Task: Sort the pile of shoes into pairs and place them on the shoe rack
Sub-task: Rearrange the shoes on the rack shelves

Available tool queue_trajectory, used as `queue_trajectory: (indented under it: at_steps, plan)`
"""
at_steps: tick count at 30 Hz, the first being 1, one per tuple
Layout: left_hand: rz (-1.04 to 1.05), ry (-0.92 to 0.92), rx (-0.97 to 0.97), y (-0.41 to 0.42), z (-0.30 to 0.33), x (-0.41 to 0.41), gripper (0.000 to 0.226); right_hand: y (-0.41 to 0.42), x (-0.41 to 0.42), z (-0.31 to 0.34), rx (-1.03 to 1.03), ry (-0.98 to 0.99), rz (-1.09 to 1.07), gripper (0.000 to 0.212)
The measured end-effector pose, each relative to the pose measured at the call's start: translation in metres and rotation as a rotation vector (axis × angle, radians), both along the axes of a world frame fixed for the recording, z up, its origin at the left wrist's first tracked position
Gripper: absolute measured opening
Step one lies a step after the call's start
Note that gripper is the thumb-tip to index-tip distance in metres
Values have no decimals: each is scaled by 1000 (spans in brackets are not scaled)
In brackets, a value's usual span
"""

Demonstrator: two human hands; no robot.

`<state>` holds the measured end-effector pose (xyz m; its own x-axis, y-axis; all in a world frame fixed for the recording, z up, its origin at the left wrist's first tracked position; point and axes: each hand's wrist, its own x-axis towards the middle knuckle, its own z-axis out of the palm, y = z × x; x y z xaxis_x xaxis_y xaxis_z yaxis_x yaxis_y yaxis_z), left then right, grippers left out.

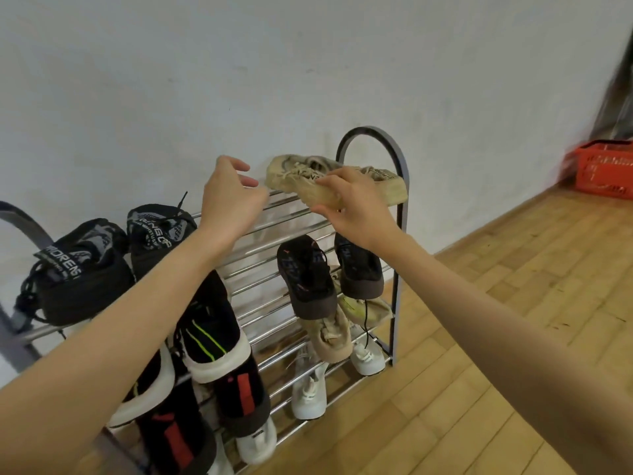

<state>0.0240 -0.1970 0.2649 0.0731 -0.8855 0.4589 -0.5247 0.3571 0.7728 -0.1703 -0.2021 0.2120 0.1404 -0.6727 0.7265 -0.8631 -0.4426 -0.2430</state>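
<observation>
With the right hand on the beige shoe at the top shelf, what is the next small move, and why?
Probably lower and straighten the beige shoe until it lies flat on the top rails of the shoe rack, then release. The right hand grips it while it sits tilted near the rack's right end, and the left hand hovers open beside it, holding nothing.

white wall (308,63) behind, wooden parquet floor (496,337), red plastic crate (603,171) on the floor at far right

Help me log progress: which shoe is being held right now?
The worn beige lace-up sneaker on the rack's top tier; only it has the right hand gripping it. The others sit untouched.
</observation>
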Motion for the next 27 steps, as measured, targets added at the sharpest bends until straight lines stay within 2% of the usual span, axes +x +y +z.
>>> queue_trajectory:
  at_steps: [4, 6, 8, 10, 12, 14, 16, 22, 27]
  plan:
    - [-42, -25, 33, -4, -7, -3, 35, -4, -10, -6, 112, 97, 9, 48]
    - [-58, -40, 44, -7, -13, -8, 32, 0, -21, -6, 88, 129, 48, 45]
    - [-103, -75, 36, -8, -18, -16, 32, 6, -37, -6, -12, 87, 1, 44]
    - [-184, -129, 28, -8, -22, -26, 41, 12, -55, -6, -37, 13, -119, 48]
    - [-264, -233, 5, -11, -24, -37, 56, 12, -74, -8, 66, -1, -204, 56]
    - [-326, -326, -12, -17, -28, -49, 66, 8, -87, -12, 172, 49, -193, 58]
    - [-363, -376, -7, -25, -34, -58, 72, 2, -94, -14, 172, 60, -138, 57]
    - [-289, -409, -114, -38, -50, -67, 62, -13, -96, -12, 77, 94, -123, 48]
    - [-282, -388, -125, -44, -53, -72, 57, -28, -88, -15, 74, 26, -114, 48]
